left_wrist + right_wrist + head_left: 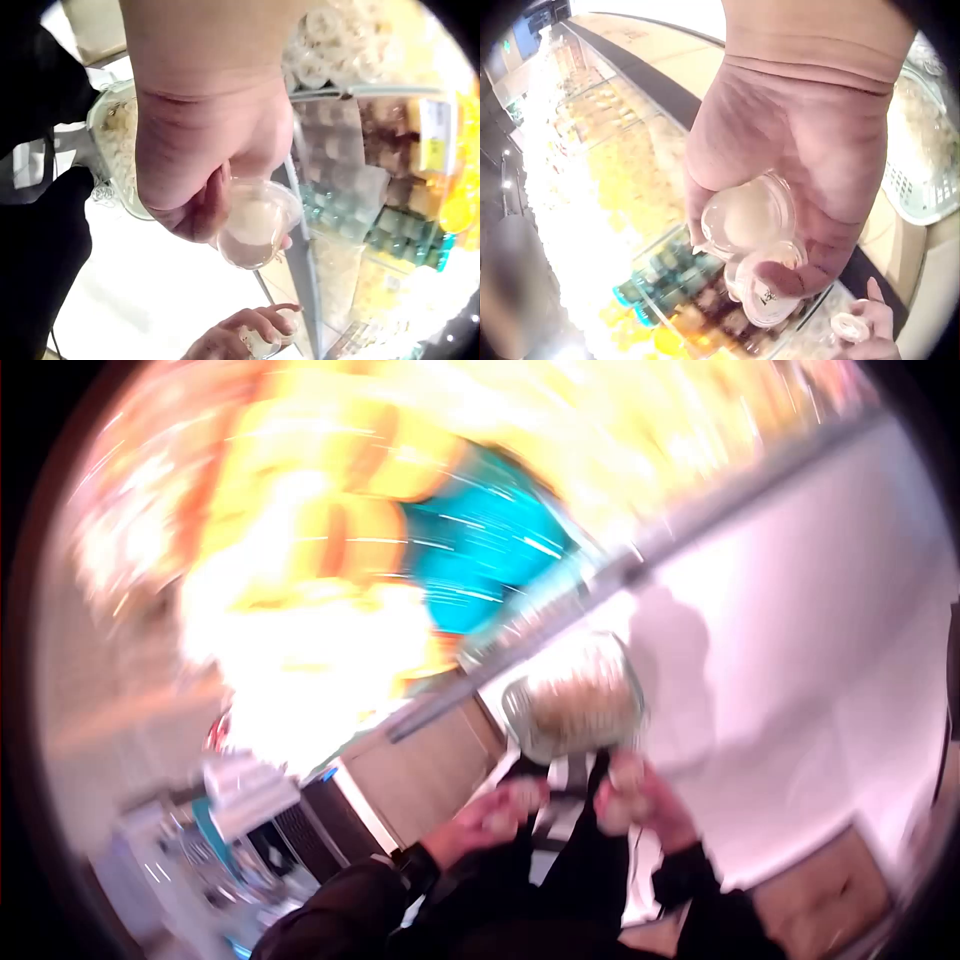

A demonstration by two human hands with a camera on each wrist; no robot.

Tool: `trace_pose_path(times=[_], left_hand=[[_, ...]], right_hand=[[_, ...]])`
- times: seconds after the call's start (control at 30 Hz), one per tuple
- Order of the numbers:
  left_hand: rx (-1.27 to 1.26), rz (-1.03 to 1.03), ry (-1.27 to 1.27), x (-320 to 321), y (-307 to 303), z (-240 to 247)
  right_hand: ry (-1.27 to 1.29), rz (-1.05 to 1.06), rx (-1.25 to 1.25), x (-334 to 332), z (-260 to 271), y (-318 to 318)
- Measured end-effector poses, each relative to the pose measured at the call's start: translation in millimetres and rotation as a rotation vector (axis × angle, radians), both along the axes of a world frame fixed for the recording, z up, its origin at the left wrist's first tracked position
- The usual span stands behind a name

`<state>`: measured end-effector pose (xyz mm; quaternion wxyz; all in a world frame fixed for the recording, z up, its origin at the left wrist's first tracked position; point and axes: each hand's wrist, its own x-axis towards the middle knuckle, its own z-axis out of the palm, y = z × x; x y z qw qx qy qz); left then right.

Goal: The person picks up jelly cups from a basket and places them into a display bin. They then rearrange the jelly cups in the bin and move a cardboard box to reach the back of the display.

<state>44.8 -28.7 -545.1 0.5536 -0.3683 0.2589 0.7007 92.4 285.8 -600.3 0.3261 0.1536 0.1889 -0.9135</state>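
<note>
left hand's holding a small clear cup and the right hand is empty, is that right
Not quite: the right hand is not empty. The right wrist view shows small clear cups gripped in it. The left hand does hold a small clear cup, as you say.

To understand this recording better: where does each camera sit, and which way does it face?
Head: on the head, looking forward and down at the basket; left grip, right grip, sleeves show.
Left wrist: on that wrist, looking at the left grip with a clear cup; right grip below.
Right wrist: on that wrist, looking at the right grip with clear cups; left grip lower right.
Both wrist views share the basket and display.
</note>
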Motion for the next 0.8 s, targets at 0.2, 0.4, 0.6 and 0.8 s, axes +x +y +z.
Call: trace_pose_path(times=[0.2, 0.4, 0.6, 0.8], left_hand=[[0.408, 0.436, -0.085, 39.8, -30.9, 179.2], [0.072, 0.077, 0.43, 67.4, -60.6, 257.7], [0.111, -0.104, 0.566, 28.6, -65.7, 247.8], [-0.05, -0.173, 1.015, -81.3, -124.0, 267.9]], right_hand=[[-0.208, -0.034, -0.688, -12.9, 153.4, -25.0], [-0.35, -0.037, -0.441, -58.7, 247.5, -71.6], [-0.287, 0.106, -0.081, -134.0, 284.7, -132.8], [0.255, 0.173, 0.286, -243.9, 381.4, -201.4]])
